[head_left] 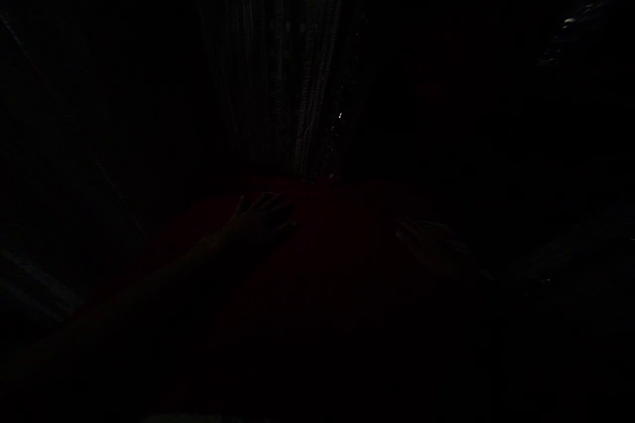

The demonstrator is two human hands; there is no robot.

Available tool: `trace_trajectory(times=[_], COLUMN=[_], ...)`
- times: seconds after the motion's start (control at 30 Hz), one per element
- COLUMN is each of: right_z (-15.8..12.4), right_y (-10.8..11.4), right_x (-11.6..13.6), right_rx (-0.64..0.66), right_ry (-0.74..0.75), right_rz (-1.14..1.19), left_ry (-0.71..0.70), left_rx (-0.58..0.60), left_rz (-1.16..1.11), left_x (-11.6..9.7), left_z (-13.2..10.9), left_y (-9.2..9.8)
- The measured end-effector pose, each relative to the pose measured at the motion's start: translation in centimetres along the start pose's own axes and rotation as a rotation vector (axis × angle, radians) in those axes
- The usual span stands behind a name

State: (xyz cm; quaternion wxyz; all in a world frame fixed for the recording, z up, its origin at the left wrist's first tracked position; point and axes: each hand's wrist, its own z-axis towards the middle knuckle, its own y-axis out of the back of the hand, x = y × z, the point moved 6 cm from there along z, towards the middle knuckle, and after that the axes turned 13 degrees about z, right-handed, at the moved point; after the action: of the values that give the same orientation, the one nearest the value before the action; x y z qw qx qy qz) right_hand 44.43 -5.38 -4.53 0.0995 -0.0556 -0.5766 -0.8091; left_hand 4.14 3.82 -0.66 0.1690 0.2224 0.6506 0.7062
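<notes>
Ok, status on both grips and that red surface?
Left grip spread open over red surface. Right grip dim, state unclear. Too dark to confirm obstructions.

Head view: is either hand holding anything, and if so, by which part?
The left hand, fingers spread over the dark red surface, shows nothing held. The right hand is too dark to tell.
</notes>
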Motion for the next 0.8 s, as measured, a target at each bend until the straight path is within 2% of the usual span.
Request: trace_trajectory(times=[0.13,0.33,0.4,0.47,0.6,0.7,0.8], right_z=[-0.3,-0.1,0.1,0.1,0.0,0.0,0.0], right_y=[1.0,0.0,-0.5,-0.7,0.0,0.6,1.2], right_x=[-1.1,2.1,2.5,1.8,-1.8,-4.2,-3.1], right_rx=[0.012,0.038,0.068,0.115,0.132,0.039,-0.073], right_ry=[-0.022,-0.001,0.007,0.028,0.037,-0.042,-0.068], right_rz=[0.008,0.124,0.121,0.1,0.069,0.08,0.158], left_ry=[-0.001,-0.029,-0.013,0.004,0.041,0.055,0.05], left_rx=[-0.008,-0.038,-0.039,-0.047,-0.066,-0.076,-0.103], left_rz=[-0.007,-0.021,-0.028,-0.031,-0.042,-0.052,-0.061], left_x=[-0.2,-0.2,0.2,0.7,1.4,1.4,1.0], left_z=[-0.2,-0.4,-0.3,-0.2,-0.1,-0.1,-0.2], left_y=[0.2,0.4,0.3,0.2,0.2,0.4,0.7])
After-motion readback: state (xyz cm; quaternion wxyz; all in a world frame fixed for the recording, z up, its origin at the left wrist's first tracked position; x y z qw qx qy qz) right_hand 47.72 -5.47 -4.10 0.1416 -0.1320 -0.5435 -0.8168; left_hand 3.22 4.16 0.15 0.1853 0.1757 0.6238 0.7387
